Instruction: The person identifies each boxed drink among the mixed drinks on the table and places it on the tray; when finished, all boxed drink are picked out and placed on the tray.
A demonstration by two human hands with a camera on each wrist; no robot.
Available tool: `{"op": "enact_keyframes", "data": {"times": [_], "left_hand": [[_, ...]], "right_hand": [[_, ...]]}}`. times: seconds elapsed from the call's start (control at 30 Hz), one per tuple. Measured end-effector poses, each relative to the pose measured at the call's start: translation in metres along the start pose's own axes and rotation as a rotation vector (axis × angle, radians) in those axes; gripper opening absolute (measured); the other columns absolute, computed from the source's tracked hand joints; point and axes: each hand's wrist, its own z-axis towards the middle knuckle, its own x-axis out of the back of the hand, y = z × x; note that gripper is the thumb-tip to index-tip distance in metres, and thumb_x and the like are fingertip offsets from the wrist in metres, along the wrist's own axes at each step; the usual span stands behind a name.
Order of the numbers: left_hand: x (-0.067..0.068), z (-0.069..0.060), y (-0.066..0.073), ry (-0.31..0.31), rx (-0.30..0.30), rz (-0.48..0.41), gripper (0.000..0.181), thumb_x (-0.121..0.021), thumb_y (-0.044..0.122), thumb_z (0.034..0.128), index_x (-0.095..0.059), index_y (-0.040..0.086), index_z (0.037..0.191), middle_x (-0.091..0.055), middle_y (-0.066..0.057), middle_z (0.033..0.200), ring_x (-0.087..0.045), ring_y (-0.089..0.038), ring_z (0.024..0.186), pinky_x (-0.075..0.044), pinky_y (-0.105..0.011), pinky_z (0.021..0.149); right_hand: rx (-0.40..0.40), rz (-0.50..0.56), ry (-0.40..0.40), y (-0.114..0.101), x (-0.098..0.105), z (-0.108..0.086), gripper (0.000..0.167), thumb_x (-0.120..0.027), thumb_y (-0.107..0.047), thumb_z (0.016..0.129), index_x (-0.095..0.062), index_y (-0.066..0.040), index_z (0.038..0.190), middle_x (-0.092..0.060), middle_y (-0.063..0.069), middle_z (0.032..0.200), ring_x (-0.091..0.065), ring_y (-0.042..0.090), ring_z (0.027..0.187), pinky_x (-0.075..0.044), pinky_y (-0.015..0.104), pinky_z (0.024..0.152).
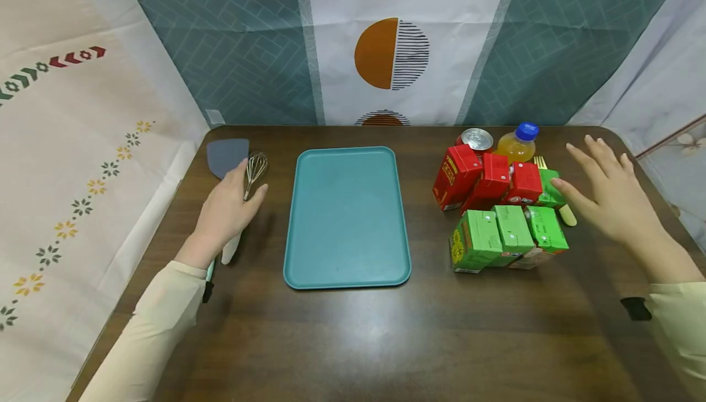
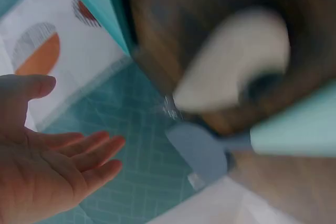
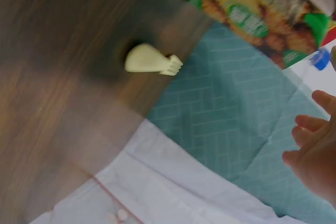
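Observation:
My left hand (image 1: pixel 223 212) hovers over the left side of the table with its fingers extended and nothing in them. Beneath it lie a spatula (image 1: pixel 227 155) with a grey-blue head and mint handle, and a wire whisk (image 1: pixel 256 168) with a pale handle; the hand hides part of both. At the right, my right hand (image 1: pixel 618 193) is raised, fingers spread, holding nothing. Nearest to it is a pale-yellow-handled fork (image 1: pixel 568 215), partly hidden by cartons in the head view. The right wrist view shows the fork (image 3: pixel 147 60) lying apart from that hand.
A teal tray (image 1: pixel 347 218) lies mid-table. To its right stand red cartons (image 1: pixel 456 176) and green cartons (image 1: pixel 477 239), grouped closely. Behind them are a can (image 1: pixel 477 139) and an orange drink bottle (image 1: pixel 517 144) with a blue cap. Fabric hangs around the table's back and sides.

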Motion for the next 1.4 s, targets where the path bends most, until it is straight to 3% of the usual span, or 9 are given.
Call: {"op": "enact_keyframes", "data": {"times": [0.23,0.33,0.4,0.5,0.63,0.83,0.93,1.07,1.4], "left_hand": [[-0.023,-0.017,0.023,-0.055,0.05,-0.14,0.062,-0.041,0.042,0.0964,-0.031,0.004,0.144,-0.049,-0.022,0.128,-0.047,-0.042,0.117,-0.04,-0.057,0.088],[-0.031,-0.019,0.027,-0.113,0.08,-0.163,0.063,-0.043,0.04,0.0964,-0.03,0.0,0.143,-0.054,-0.021,0.117,-0.053,-0.036,0.105,-0.044,-0.049,0.081],[-0.036,-0.018,0.028,-0.162,0.106,-0.155,0.065,-0.043,0.04,0.0964,-0.028,-0.003,0.143,-0.055,-0.02,0.111,-0.056,-0.031,0.094,-0.046,-0.043,0.074],[-0.041,-0.013,0.026,-0.235,0.14,-0.149,0.066,-0.042,0.038,0.0968,-0.025,-0.006,0.142,-0.057,-0.02,0.106,-0.058,-0.028,0.086,-0.047,-0.038,0.069],[-0.046,-0.002,0.025,-0.318,0.165,-0.173,0.069,-0.042,0.038,0.0969,-0.021,-0.01,0.141,-0.059,-0.022,0.102,-0.06,-0.026,0.077,-0.047,-0.037,0.065],[-0.049,0.013,0.025,-0.433,0.194,-0.234,0.069,-0.041,0.035,0.0982,-0.013,-0.01,0.143,-0.055,-0.029,0.114,-0.065,-0.027,0.078,-0.049,-0.044,0.078],[-0.049,0.019,0.025,-0.484,0.182,-0.251,0.065,-0.04,0.03,0.0992,-0.015,-0.012,0.142,-0.053,-0.034,0.117,-0.067,-0.027,0.073,-0.049,-0.045,0.081],[-0.05,0.022,0.025,-0.517,0.142,-0.242,0.054,-0.04,0.017,0.0983,-0.02,-0.014,0.138,-0.049,-0.037,0.121,-0.067,-0.028,0.075,-0.051,-0.041,0.077],[-0.048,0.025,0.022,-0.562,0.104,-0.26,0.051,-0.041,0.005,0.0953,-0.02,-0.015,0.137,-0.05,-0.033,0.112,-0.066,-0.029,0.077,-0.053,-0.035,0.068]], "right_hand": [[-0.004,0.284,0.006,-0.006,-0.002,-0.008,0.068,-0.062,-0.021,0.089,-0.029,-0.019,0.148,-0.022,0.009,0.154,-0.014,0.023,0.142,-0.009,0.059,0.108],[-0.09,0.455,-0.101,0.003,-0.007,-0.011,0.07,-0.06,-0.019,0.091,-0.023,-0.031,0.149,-0.019,0.0,0.155,-0.015,0.011,0.141,-0.02,0.031,0.111],[-0.141,0.549,-0.17,0.011,-0.013,-0.014,0.071,-0.058,-0.017,0.092,-0.019,-0.034,0.149,-0.019,-0.002,0.154,-0.018,0.006,0.139,-0.024,0.012,0.102],[-0.159,0.633,-0.203,0.022,-0.022,-0.015,0.072,-0.057,-0.01,0.092,-0.019,-0.031,0.15,-0.027,-0.005,0.149,-0.03,-0.002,0.13,-0.033,0.003,0.086],[-0.152,0.652,-0.177,0.03,-0.028,-0.017,0.073,-0.059,-0.006,0.09,-0.023,-0.027,0.149,-0.039,-0.015,0.136,-0.04,-0.014,0.11,-0.036,0.004,0.078],[-0.175,0.586,-0.272,0.032,-0.027,-0.012,0.069,-0.057,-0.016,0.093,-0.02,-0.022,0.15,-0.035,-0.007,0.14,-0.034,-0.015,0.114,-0.034,0.002,0.078],[-0.136,0.587,-0.26,0.032,-0.027,-0.005,0.065,-0.06,-0.013,0.09,-0.027,-0.014,0.146,-0.041,-0.012,0.134,-0.036,-0.017,0.112,-0.034,0.002,0.078],[-0.072,0.613,-0.23,0.032,-0.026,0.001,0.061,-0.065,-0.004,0.085,-0.034,-0.006,0.139,-0.045,-0.026,0.119,-0.041,-0.021,0.105,-0.038,0.003,0.079],[0.019,0.716,-0.136,0.032,-0.031,0.001,0.066,-0.067,0.019,0.071,-0.046,-0.006,0.128,-0.056,-0.022,0.112,-0.052,-0.013,0.102,-0.043,0.007,0.077]]}}
